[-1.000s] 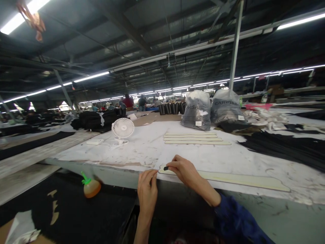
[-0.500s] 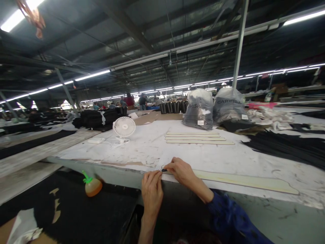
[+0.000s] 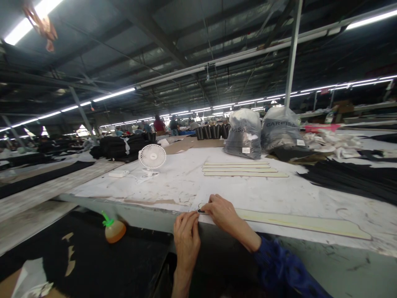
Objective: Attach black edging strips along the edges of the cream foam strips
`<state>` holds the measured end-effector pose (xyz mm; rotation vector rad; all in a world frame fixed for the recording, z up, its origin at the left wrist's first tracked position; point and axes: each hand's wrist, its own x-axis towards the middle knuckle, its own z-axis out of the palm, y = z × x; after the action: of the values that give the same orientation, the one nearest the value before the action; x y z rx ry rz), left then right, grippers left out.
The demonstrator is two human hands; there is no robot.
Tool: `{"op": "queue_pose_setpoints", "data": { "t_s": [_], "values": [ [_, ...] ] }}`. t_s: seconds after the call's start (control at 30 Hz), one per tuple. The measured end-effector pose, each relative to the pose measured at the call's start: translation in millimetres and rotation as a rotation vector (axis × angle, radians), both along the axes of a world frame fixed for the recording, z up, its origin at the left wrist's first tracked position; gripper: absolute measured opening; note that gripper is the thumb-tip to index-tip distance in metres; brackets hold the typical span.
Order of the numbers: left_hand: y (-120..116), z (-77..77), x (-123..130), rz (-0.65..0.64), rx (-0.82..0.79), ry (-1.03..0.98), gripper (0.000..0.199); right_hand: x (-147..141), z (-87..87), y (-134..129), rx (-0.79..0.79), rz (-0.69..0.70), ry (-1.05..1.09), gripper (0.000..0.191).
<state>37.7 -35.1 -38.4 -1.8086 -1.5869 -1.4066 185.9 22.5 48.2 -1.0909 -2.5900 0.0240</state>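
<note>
A long pale yellow strip [image 3: 297, 223] with a dark outline lies along the front edge of the white-covered table [image 3: 173, 184]. At its left end, my right hand [image 3: 223, 213] pinches down on a small dark piece [image 3: 201, 211]. My left hand [image 3: 187, 236] comes up from below the table edge, its fingers closed together and the fingertips against the same end of the strip. What lies under those fingertips is hidden. Several similar pale strips [image 3: 245, 174] are laid side by side farther back.
A white clip fan [image 3: 151, 157] and a white power strip [image 3: 118, 174] stand at the left. Filled plastic bags [image 3: 243, 134] sit at the back, black material [image 3: 353, 178] at the right. Below the table edge is a bottle of orange liquid with a green spout [image 3: 114, 230].
My right fingers have lowered the dark piece flatter onto the strip's left end, and more of that end's outline shows. My left hand stays nearly in place. The view has shifted slightly.
</note>
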Motion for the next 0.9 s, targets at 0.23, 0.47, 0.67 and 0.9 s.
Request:
{"op": "queue_pose_setpoints", "data": {
  "t_s": [0.23, 0.47, 0.67, 0.9],
  "values": [
    [-1, 1.3, 1, -0.005, 0.021, -0.064, 0.023, -1, 2.8, -1, -0.002, -0.001, -0.015, 0.031],
    [6, 11.7, -2, -0.045, -0.017, -0.018, 0.029, -1, 0.8, 1, -0.026, 0.001, -0.01, 0.033],
    [8, 17.1, -1, 0.038, -0.13, 0.062, 0.031, 0, 2.9, 3, -0.094, -0.005, 0.021, 0.032],
    [0, 25.3, 13, 0.109, -0.129, 0.087, 0.032, 26, 15.9, 14, -0.262, -0.067, 0.177, 0.033]
  ]
}}
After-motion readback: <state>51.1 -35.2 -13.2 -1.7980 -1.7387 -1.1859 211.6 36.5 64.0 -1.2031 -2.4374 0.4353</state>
